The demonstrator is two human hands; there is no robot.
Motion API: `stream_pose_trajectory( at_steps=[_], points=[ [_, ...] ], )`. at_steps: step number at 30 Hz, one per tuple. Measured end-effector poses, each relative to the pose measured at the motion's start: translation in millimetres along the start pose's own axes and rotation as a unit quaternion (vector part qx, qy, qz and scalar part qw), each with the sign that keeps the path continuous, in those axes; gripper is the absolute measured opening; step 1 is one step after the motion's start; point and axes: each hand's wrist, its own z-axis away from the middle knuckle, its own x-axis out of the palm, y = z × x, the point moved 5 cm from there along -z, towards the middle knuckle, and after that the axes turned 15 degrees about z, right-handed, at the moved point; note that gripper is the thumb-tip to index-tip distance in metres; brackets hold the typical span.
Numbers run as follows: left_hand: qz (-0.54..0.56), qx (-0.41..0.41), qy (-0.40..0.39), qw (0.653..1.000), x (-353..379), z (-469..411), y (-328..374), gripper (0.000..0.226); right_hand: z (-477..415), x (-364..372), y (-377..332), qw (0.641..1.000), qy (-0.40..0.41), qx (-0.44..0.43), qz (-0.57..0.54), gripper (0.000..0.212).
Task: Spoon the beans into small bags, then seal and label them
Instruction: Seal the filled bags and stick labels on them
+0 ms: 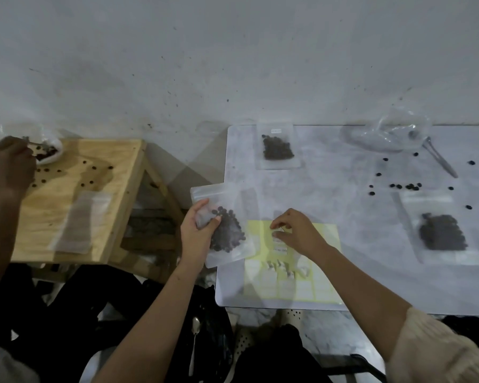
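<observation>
My left hand (198, 233) grips a small clear zip bag (221, 225) of dark beans at the white table's left edge. My right hand (296, 232) hovers over a yellow label sheet (324, 261), its thumb and forefinger pinching at a white label. Two other filled bags lie on the table: one at the back (277, 147) with a label on it, one at the right (443, 232). Loose beans (407, 186) are scattered between them.
A metal spoon (440, 160) and a crumpled clear bag (393, 134) lie at the back right. Another person's hand (10, 164) works at a white bowl (49, 152) on a wooden stool (94, 194) with an empty bag (80, 221). A second spoon (194, 344) rests below.
</observation>
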Motion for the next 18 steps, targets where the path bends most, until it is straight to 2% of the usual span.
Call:
stream_pose_trajectory(
  at_steps=[3,8,14,18],
  points=[
    [0.001,-0.001,-0.006,1.000,2.8,-1.0,0.8,0.041,-2.2,0.1,0.5,1.000,-0.001,-0.015,0.011,0.010],
    [-0.010,0.002,-0.014,1.000,6.7,-2.7,2.5,0.041,-3.0,3.0,-1.3,0.997,-0.022,-0.054,0.046,0.017],
    [-0.012,-0.002,-0.018,1.000,8.1,-3.3,1.9,0.041,-4.6,5.4,-0.1,0.997,-0.034,-0.057,0.050,0.006],
    [-0.004,-0.003,-0.024,1.000,11.9,-2.5,2.0,0.041,-5.0,8.6,1.8,0.994,-0.042,-0.058,0.078,0.007]
  ],
)
